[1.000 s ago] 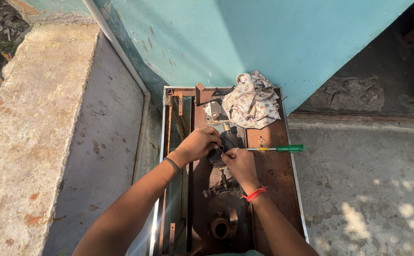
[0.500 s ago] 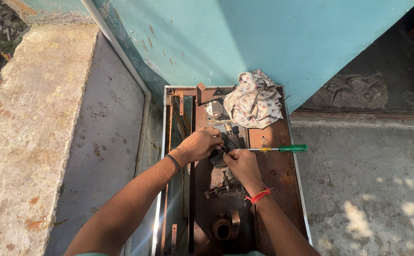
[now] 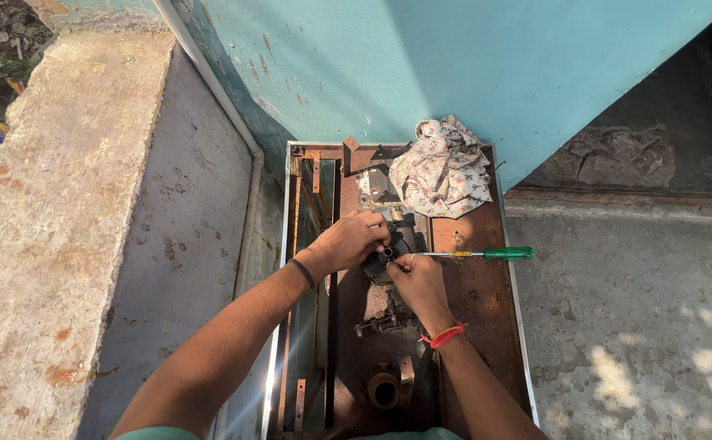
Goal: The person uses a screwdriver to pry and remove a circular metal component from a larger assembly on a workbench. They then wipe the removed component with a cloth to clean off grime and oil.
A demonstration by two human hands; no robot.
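Both hands work on a dark round part [image 3: 384, 254] in the rusty tray [image 3: 478, 326]: the left hand [image 3: 348, 242] grips its top, the right hand [image 3: 413, 277] pinches at its middle. Next seems fine finger work. A screwdriver [image 3: 486, 253] lies just right; a cloth [image 3: 441, 167] sits beyond, tray edges close

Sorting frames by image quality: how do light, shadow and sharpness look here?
Head view: hard sunlight on the concrete ledge and both forearms; the rusty metal tray lies partly in shade; dappled spots at lower right; left hand, right hand and green-handled screwdriver are sharp; wide-angle lens bends edges.
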